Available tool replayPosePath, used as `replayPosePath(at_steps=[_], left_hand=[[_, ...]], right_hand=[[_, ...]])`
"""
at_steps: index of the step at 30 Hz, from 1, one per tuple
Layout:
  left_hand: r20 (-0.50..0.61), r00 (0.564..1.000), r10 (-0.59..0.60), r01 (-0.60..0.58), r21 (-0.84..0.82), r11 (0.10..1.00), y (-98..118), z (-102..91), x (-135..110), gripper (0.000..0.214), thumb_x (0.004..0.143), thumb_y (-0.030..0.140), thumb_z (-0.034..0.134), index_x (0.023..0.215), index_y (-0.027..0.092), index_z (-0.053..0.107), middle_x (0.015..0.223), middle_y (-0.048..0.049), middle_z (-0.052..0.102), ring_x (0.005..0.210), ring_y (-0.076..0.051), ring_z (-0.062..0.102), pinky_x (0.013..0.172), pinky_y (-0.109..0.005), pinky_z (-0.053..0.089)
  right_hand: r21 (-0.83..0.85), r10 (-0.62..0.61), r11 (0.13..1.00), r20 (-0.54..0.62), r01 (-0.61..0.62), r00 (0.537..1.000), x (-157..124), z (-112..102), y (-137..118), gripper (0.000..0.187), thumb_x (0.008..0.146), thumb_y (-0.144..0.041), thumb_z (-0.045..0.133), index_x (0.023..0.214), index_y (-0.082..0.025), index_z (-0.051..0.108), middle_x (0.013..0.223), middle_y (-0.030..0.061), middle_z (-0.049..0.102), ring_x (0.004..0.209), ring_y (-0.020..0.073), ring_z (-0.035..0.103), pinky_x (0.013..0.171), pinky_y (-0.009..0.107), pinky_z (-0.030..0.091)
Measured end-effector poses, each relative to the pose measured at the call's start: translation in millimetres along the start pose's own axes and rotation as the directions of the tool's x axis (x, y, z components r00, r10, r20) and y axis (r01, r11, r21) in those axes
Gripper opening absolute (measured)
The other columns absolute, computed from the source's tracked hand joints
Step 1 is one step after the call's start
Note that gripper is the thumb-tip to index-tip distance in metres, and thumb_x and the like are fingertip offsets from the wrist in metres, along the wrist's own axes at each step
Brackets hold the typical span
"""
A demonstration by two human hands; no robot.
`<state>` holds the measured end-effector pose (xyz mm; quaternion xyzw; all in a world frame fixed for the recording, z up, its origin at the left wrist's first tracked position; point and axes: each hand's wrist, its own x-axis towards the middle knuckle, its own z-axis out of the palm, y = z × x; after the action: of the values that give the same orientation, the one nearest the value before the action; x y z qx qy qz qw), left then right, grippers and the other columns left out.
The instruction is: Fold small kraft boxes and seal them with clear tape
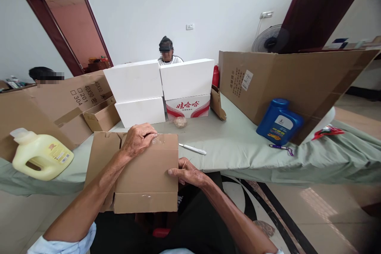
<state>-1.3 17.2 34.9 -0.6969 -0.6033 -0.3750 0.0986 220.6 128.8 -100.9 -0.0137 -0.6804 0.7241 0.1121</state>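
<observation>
A flattened brown cardboard box [145,166] lies before me, partly over the table's front edge, with creased flaps at its left and near sides. At its far edge, my left hand [137,139] is closed, fingertips pinching a piece of clear tape [158,139] stuck to the cardboard. My right hand [189,173] grips the right edge, thumb on top and the other fingers underneath, partly hidden. Just beyond that hand lies a white-handled craft knife [193,149]. A crumpled ball of clear tape [180,122] sits farther back on the cloth.
White boxes [131,83] stand stacked across the table, with a person [171,57] behind them. Large cardboard sheets [244,83] stand at both sides. A yellow jug [44,154] is at left; a blue bottle [279,121] and a purple pen-like item [281,148] are at right.
</observation>
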Motion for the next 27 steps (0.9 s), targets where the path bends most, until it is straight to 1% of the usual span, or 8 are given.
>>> replayPosePath(at_steps=[6,8,11,13,16,18,23,27], left_hand=[[-0.041,0.994,0.099,-0.092,0.148,0.985,1,3.4,-3,0.024,0.099,0.021,0.065,0.079,0.025,0.077,0.088,-0.0026,0.081,0.085,-0.022,0.074,0.080,-0.038,0.052],[-0.029,0.995,0.092,-0.086,0.162,0.983,0,3.3,-3,0.022,0.100,0.021,0.064,0.081,0.025,0.076,0.090,-0.0036,0.080,0.086,-0.022,0.073,0.083,-0.039,0.052],[-0.022,0.999,0.040,-0.035,0.190,0.981,-1,0.8,-5,0.011,0.098,0.023,0.068,0.091,0.024,0.076,0.095,-0.0051,0.080,0.091,-0.024,0.072,0.085,-0.040,0.054],[0.004,1.000,0.028,-0.028,0.179,0.983,-2,-1.5,-6,0.011,0.098,0.021,0.067,0.091,0.023,0.076,0.094,-0.0042,0.079,0.089,-0.022,0.071,0.082,-0.037,0.054],[0.017,0.999,0.051,-0.053,0.111,0.992,-1,-3.1,-7,0.020,0.098,0.015,0.064,0.082,0.021,0.074,0.085,-0.0019,0.076,0.082,-0.018,0.070,0.079,-0.033,0.052],[0.007,0.999,0.052,-0.053,0.079,0.995,2,-2.6,-6,0.017,0.098,0.016,0.066,0.085,0.020,0.076,0.087,-0.0024,0.077,0.083,-0.018,0.070,0.079,-0.032,0.053],[0.127,0.992,-0.014,0.006,0.067,0.998,8,-0.6,-3,0.016,0.099,0.022,0.067,0.097,0.022,0.083,0.093,-0.0031,0.078,0.084,-0.017,0.071,0.077,-0.030,0.052],[0.216,0.971,-0.101,0.093,0.049,0.994,9,-4.0,-4,0.015,0.094,0.026,0.072,0.102,0.023,0.085,0.100,-0.0031,0.079,0.087,-0.017,0.070,0.078,-0.030,0.051]], right_hand=[[0.010,0.006,1.000,-0.010,-0.006,1.000,0,4,-3,0.059,0.084,-0.069,0.083,0.066,-0.018,0.060,0.049,-0.0070,0.049,0.042,0.0067,0.039,0.044,0.022,0.027],[0.014,0.004,1.000,-0.013,-0.004,1.000,0,4,-3,0.059,0.084,-0.069,0.084,0.065,-0.018,0.059,0.049,-0.0071,0.049,0.042,0.0064,0.039,0.044,0.022,0.028],[0.015,0.005,1.000,-0.015,-0.004,1.000,0,5,-2,0.060,0.084,-0.069,0.083,0.065,-0.018,0.059,0.049,-0.0071,0.049,0.042,0.0062,0.039,0.044,0.022,0.027],[0.008,0.008,1.000,-0.012,-0.008,1.000,0,4,-1,0.060,0.084,-0.070,0.083,0.066,-0.018,0.060,0.050,-0.0070,0.049,0.042,0.0064,0.039,0.044,0.022,0.027],[0.011,0.010,1.000,-0.008,-0.010,1.000,1,5,-1,0.059,0.083,-0.071,0.084,0.068,-0.018,0.062,0.050,-0.0069,0.049,0.042,0.0065,0.039,0.044,0.022,0.027],[0.016,0.009,1.000,0.002,-0.009,1.000,1,7,-1,0.060,0.083,-0.071,0.083,0.068,-0.018,0.061,0.050,-0.0068,0.049,0.042,0.0064,0.039,0.044,0.023,0.026],[0.020,0.017,1.000,0.015,-0.018,1.000,1,10,-3,0.060,0.084,-0.071,0.083,0.068,-0.017,0.062,0.051,-0.0070,0.048,0.043,0.0057,0.037,0.044,0.023,0.025],[0.015,0.027,1.000,0.007,-0.027,1.000,-1,9,1,0.059,0.083,-0.072,0.083,0.072,-0.017,0.065,0.053,-0.0065,0.050,0.044,0.0062,0.039,0.044,0.022,0.026]])
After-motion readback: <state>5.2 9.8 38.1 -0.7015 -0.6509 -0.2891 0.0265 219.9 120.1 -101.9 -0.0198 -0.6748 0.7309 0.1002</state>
